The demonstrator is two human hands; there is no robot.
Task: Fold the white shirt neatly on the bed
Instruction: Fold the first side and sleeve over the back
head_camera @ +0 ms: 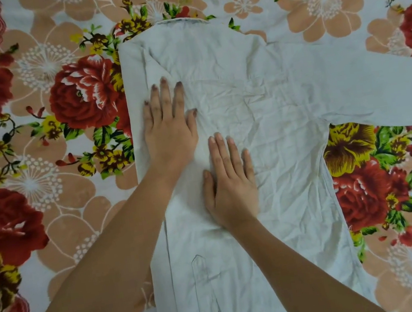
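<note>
My left hand (169, 132) and right hand (231, 189) lie flat on the white shirt (287, 117), fingers (164, 95) straight, holding nothing. I should press the folded side (133, 91) evenly, pushing wrinkles outward.

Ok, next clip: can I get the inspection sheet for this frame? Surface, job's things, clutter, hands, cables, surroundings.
Surface: bed under a floral sheet with red and peach flowers.
Job's things: white shirt lies spread flat and creased, collar at the far end. One side is folded in, with its sleeve lying down along the body. The other sleeve is stretched out to the picture's right, not yet folded.
Clutter: nothing seen.
Hands: left hand and right hand both lie flat with straight fingers, pressing on the shirt.
Cables: nothing seen.
Surroundings: nothing seen beyond the sheet.
</note>
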